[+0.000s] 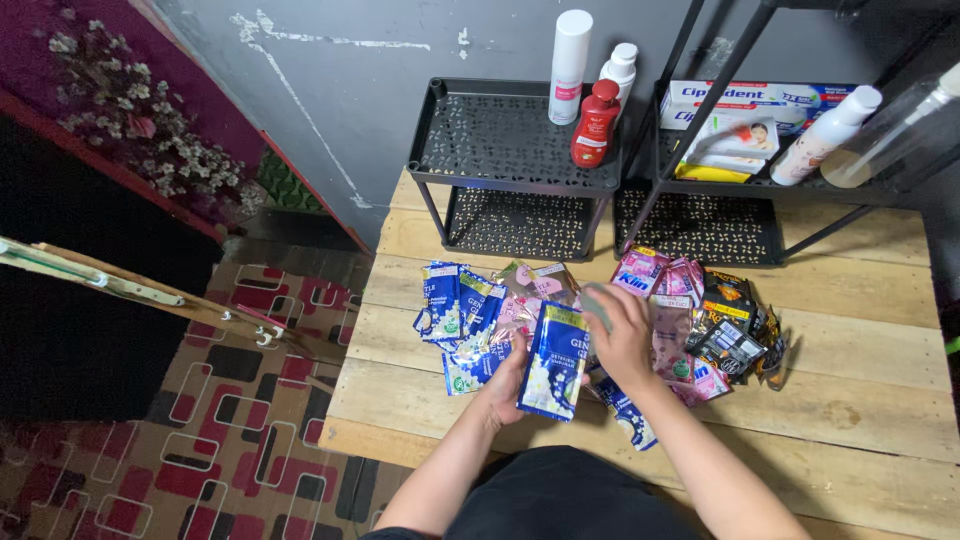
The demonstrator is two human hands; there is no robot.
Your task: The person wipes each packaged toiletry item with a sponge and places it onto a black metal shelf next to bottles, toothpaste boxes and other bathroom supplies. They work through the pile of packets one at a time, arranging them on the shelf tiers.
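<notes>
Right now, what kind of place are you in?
Probably a small home shop or stockroom corner. A wooden table holds a pile of small sachets, and black wire shelves carry toiletry bottles and toothpaste boxes.

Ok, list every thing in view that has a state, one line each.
Blue sachet: upright, held in left hand.
Right hand: resting on the sachet pile, grip unclear.
Red bottle: upright, capped.
White spray can: upright, capped.
White bottle: lying tilted, capped.
Black rack: left shelf mostly bare.
</notes>
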